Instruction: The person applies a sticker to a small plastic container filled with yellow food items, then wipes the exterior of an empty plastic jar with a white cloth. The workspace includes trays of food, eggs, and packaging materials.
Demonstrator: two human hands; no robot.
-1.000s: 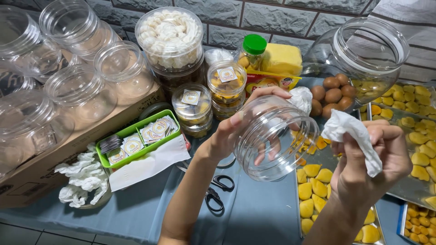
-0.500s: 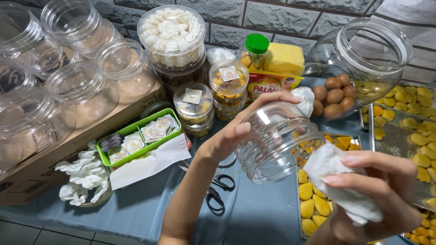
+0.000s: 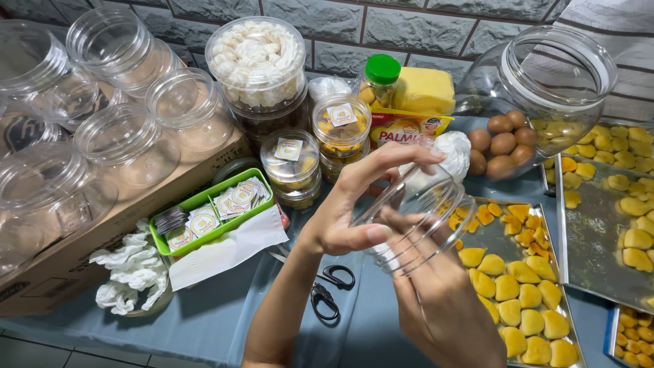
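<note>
- Right hand [image 3: 446,303] pushed into the clear plastic jar [image 3: 415,215], fingers and white cloth blurred behind the wall; grip impossible to judge.
- Left hand [image 3: 361,208] wrapped around the jar, held tilted above the desk [image 3: 204,327].
- Black scissors [image 3: 327,286] lying just below.
- Steel tray [image 3: 531,286] of yellow cookies, cut off at the bottom.
- Cloth outside the jar half a second ago, now inside.

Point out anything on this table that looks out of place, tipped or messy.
The large glass jar lies tipped on its side against the wall, brown eggs at its mouth. Crumpled white tissues are heaped by the cardboard box. Black scissors lie loose on the blue cloth. Nothing looks spilled or broken.
</note>
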